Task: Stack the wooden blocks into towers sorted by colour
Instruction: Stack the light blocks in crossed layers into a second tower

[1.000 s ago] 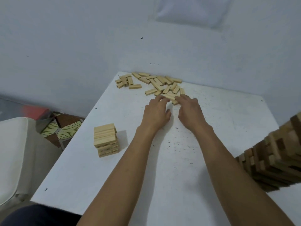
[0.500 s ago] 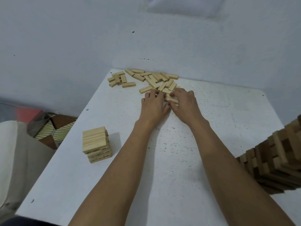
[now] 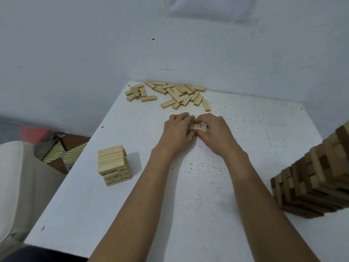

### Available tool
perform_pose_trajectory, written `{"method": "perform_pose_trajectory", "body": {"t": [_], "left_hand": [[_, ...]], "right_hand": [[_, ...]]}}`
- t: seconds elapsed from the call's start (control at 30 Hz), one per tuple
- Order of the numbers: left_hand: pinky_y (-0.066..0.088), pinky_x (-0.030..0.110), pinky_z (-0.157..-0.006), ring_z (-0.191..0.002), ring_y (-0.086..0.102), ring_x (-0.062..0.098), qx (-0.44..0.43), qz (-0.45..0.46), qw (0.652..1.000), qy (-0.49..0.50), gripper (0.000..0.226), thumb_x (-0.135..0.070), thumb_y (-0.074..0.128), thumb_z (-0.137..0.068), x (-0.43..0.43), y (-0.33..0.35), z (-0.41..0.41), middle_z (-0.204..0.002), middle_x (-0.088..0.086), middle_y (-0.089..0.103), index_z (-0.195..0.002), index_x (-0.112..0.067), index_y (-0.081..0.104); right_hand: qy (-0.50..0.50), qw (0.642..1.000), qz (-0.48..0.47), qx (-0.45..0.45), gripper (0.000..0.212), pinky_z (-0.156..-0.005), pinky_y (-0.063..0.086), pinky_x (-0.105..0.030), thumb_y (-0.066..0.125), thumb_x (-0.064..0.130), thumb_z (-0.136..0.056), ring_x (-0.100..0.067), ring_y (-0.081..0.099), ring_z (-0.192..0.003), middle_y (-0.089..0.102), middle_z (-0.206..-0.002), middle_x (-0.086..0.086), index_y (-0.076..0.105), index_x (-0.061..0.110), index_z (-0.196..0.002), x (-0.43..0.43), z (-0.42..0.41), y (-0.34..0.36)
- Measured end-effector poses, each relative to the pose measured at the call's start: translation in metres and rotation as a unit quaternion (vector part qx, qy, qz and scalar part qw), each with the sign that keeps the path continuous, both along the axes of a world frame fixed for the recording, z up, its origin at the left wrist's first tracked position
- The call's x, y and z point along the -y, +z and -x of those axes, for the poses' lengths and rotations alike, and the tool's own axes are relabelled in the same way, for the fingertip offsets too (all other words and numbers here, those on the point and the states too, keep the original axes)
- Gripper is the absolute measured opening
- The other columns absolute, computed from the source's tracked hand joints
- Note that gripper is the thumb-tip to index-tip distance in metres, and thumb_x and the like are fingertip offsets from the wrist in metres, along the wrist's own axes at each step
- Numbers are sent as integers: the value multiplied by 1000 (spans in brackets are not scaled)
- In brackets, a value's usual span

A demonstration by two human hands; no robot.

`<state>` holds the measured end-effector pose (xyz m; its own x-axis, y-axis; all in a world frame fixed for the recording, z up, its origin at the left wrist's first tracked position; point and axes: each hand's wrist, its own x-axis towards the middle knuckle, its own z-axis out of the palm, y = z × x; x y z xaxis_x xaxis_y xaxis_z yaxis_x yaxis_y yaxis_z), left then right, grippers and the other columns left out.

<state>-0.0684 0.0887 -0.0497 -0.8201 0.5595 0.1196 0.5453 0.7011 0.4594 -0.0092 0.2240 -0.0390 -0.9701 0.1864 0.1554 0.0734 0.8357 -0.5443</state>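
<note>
White speckled table (image 3: 188, 186), pale blue wall behind. Change over the last second: both hands have come back from the near edge of the loose pile of pale wooden blocks (image 3: 170, 93) at the far end, bringing a small bundle of pale rectangular wooden blocks (image 3: 198, 127) with them. The bundle now lies on the table near the middle, apart from the pile. Left hand (image 3: 177, 133) and right hand (image 3: 217, 133) close in from either side, fingers curled round the bundle and gripping it. My reading: one layer's worth is picked and being squared up, probably bound for the short tower of pale blocks (image 3: 113, 165) to my left. The bundle lies flat; its long axis runs roughly left to right, ends toward my palms. Block count: hidden by the fingers. The tall tower of mixed dark and pale blocks (image 3: 317, 176) stands at the right, apart from both hands.
</note>
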Motion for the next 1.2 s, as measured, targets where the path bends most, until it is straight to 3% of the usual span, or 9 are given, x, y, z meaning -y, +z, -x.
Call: {"method": "perform_pose_trajectory", "body": {"t": [0.2,0.3,0.43,0.5,0.6,0.8,0.9,1.07,1.2], "left_hand": [[37,36,-99,-119,45,28,8,-32,999,-17,48,-28,58,-86,29,1,-43,-134,6,54,-132,-15,57],[36,33,-97,-117,45,28,21,-27,999,-31,46,-23,63,-86,40,2,-66,-133,6,55,-131,-14,58],[38,34,-96,-114,49,28,21,-20,999,-31,46,-28,59,-84,57,3,-90,-132,1,57,-128,-18,61],[35,29,-97,-117,47,25,41,-26,998,-31,45,-21,61,-86,63,5,-102,-134,0,55,-131,-17,59],[29,18,-95,-119,47,22,53,-32,997,-43,46,-14,62,-86,72,6,-116,-136,0,53,-132,-17,58],[31,15,-92,-107,54,15,56,-51,996,-53,41,-17,67,-88,84,8,-122,-134,-3,58,-129,-17,61],[37,23,-96,-106,53,12,54,-60,996,-47,43,-22,70,-87,87,10,-122,-130,-5,61,-129,-18,60],[41,22,-96,-96,56,8,58,-85,994,-44,46,-19,73,-84,90,8,-123,-132,0,58,-128,-15,62],[42,24,-100,-109,60,15,62,-95,993,-36,43,-17,73,-85,89,8,-126,-133,2,59,-127,-11,64]], "right_hand": [[26,1000,10,4,31,-86,49,-37,71,19,-87,-22,57,-100,63,-114,1,65,16,-118,19,-45,3],[39,999,-7,9,30,-88,49,-38,70,21,-88,-26,57,-104,63,-117,-1,66,16,-118,28,-70,1],[48,999,-8,17,33,-91,39,-25,62,15,-91,-27,51,-112,57,-129,-4,65,16,-124,42,-100,1],[50,999,2,21,36,-93,41,-24,59,13,-91,-24,49,-115,54,-134,-3,64,16,-126,47,-113,0],[51,998,18,20,35,-95,46,-31,57,11,-91,-25,52,-112,52,-136,-3,65,15,-124,50,-126,-1],[58,998,21,8,30,-89,35,-19,60,13,-92,-16,48,-105,53,-137,0,67,15,-122,52,-136,-3],[63,998,21,3,30,-89,39,-21,63,17,-92,-9,41,-101,54,-137,2,67,17,-122,50,-138,-1],[47,997,60,-2,40,-94,49,-27,67,15,-90,-21,57,-108,50,-143,-5,62,13,-129,53,-139,-1],[44,998,53,-9,37,-97,49,-38,69,12,-88,-24,59,-101,59,-132,-8,65,9,-125,56,-139,-5]]}}
